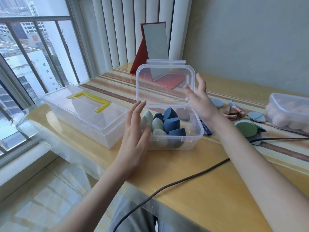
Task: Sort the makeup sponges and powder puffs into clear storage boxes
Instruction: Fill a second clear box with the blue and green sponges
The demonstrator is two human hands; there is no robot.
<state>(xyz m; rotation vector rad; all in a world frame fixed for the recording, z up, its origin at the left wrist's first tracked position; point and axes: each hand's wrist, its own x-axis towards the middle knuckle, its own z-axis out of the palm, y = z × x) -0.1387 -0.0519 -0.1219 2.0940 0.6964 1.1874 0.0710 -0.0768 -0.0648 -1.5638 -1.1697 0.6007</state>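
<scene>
A small clear storage box (192, 139) stands on the table with its hinged lid (164, 86) raised upright. Inside lie several blue and pale green makeup sponges (172, 124). My left hand (135, 131) is flat against the box's left side, fingers straight. My right hand (199, 99) is by the lid's right edge, fingers spread, thumb touching the lid. Green and blue powder puffs (246, 128) lie to the right of the box. A second clear box (284, 104) at the far right holds pinkish sponges.
A large clear case (80, 114) with a yellow handle sits to the left of the small box. A red folding mirror (155, 47) stands behind. A dark cable (167, 188) crosses the table front. Small makeup items (233, 111) lie among the puffs.
</scene>
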